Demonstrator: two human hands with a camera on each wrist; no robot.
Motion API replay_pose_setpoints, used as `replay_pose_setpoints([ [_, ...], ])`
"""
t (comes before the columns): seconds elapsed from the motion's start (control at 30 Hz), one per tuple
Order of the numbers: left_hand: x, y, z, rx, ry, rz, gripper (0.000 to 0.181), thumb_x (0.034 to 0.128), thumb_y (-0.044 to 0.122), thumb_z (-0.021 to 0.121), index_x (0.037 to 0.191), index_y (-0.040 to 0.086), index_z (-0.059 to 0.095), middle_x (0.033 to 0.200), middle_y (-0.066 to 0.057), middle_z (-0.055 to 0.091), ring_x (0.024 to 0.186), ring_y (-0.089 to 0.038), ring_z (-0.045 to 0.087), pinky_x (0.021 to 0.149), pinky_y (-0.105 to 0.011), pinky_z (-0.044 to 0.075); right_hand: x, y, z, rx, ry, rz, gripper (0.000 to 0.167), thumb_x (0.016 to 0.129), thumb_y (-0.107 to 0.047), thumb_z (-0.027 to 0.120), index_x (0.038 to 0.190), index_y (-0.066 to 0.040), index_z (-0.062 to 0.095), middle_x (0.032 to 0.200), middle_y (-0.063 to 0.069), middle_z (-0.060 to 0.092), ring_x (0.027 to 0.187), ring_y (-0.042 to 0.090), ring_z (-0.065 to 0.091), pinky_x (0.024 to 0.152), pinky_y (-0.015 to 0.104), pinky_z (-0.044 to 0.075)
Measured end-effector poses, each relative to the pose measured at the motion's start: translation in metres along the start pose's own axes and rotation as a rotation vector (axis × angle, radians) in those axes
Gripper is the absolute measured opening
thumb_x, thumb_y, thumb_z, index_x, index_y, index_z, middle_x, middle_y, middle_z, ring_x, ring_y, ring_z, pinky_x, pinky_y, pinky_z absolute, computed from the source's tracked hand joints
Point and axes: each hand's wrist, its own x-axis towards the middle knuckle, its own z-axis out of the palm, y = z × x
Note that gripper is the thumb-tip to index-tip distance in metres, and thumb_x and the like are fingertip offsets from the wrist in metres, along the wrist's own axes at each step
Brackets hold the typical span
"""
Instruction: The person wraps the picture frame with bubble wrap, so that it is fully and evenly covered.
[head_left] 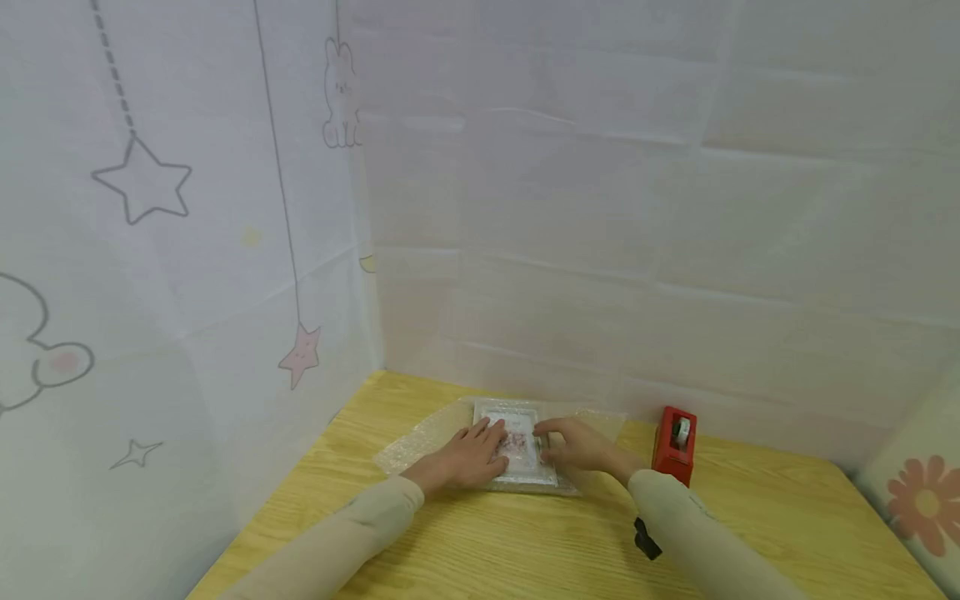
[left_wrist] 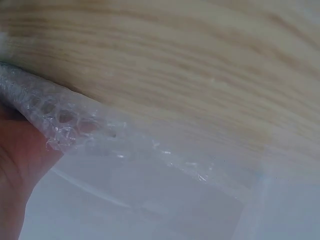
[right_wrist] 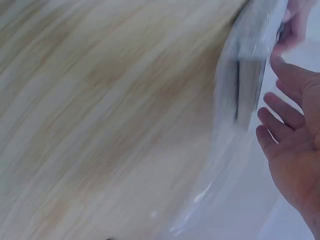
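A white picture frame [head_left: 528, 457] with a pinkish print lies flat on a sheet of bubble wrap [head_left: 423, 437], which spreads out past it on both sides. My left hand [head_left: 471, 454] rests on the frame's left part, fingers spread and fairly straight. At the frame's right edge is my right hand [head_left: 579, 446], its fingers loosely bent. The right wrist view has this hand [right_wrist: 295, 127] with fingers apart beside the frame's side edge [right_wrist: 250, 90], gripping nothing. In the left wrist view, clear bubble wrap [left_wrist: 70, 120] covers part of the left hand [left_wrist: 22, 170]; its fingertips are hidden.
A red tape dispenser [head_left: 675, 450] stands on the wooden table [head_left: 465, 542], right of the bubble wrap and close to my right forearm. Printed cloth walls [head_left: 562, 250] rise behind and to the left. A small black object [head_left: 647, 539] shows beside the right sleeve.
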Motion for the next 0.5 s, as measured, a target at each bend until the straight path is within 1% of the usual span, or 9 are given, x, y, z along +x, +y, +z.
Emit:
replay_pose_setpoints([
  [0.07,-0.001,-0.001,0.003,-0.018,0.004,-0.001,0.07,0.1086,0.044,0.033,0.162,0.001,0.019,0.166,-0.017,0.022,0.152,-0.035,0.015,0.117,-0.057,0.019,-0.01,0.008,-0.002,-0.011,0.086,0.025,0.035,0.095,-0.004,0.072,0.127,0.007,0.065,0.133,0.025,0.061,0.126,0.045,0.053,0.102,0.061,0.041],
  [0.13,-0.003,-0.002,0.005,-0.021,-0.001,-0.001,0.07,0.1082,0.044,0.033,0.162,0.001,0.018,0.166,-0.017,0.022,0.152,-0.035,0.015,0.117,-0.056,0.019,-0.02,0.016,-0.001,-0.028,0.17,0.069,0.032,0.093,-0.003,0.072,0.122,0.008,0.067,0.129,0.027,0.062,0.123,0.048,0.054,0.101,0.062,0.042],
  [0.2,-0.005,-0.003,0.007,-0.029,0.003,0.001,0.07,0.1082,0.044,0.033,0.162,0.001,0.018,0.165,-0.017,0.023,0.152,-0.035,0.016,0.117,-0.056,0.019,-0.029,0.023,0.0,-0.04,0.245,0.127,0.029,0.091,-0.002,0.073,0.118,0.009,0.068,0.126,0.028,0.063,0.121,0.049,0.055,0.1,0.062,0.042],
  [0.27,-0.006,-0.004,0.008,-0.033,0.008,-0.002,0.07,0.1083,0.044,0.033,0.162,0.001,0.018,0.165,-0.016,0.024,0.152,-0.035,0.016,0.117,-0.056,0.019,-0.036,0.029,0.001,-0.023,0.299,0.196,0.029,0.089,-0.001,0.073,0.115,0.011,0.067,0.124,0.03,0.062,0.121,0.05,0.054,0.1,0.062,0.042],
  [0.37,-0.007,-0.007,0.012,-0.034,0.016,-0.005,0.07,0.1084,0.045,0.033,0.162,0.002,0.018,0.165,-0.015,0.024,0.152,-0.034,0.015,0.118,-0.056,0.018,-0.046,0.033,0.003,0.058,0.35,0.312,0.034,0.089,0.001,0.07,0.119,0.016,0.062,0.129,0.036,0.055,0.125,0.053,0.048,0.103,0.062,0.039],
  [0.5,-0.006,-0.009,0.016,-0.029,0.013,0.006,0.067,0.1085,0.044,0.032,0.162,0.004,0.024,0.167,-0.013,0.021,0.153,-0.034,0.014,0.118,-0.056,0.017,-0.06,0.031,0.001,0.139,0.419,0.5,0.051,0.091,-0.002,0.067,0.133,0.021,0.048,0.137,0.042,0.046,0.127,0.055,0.045,0.103,0.064,0.039],
])
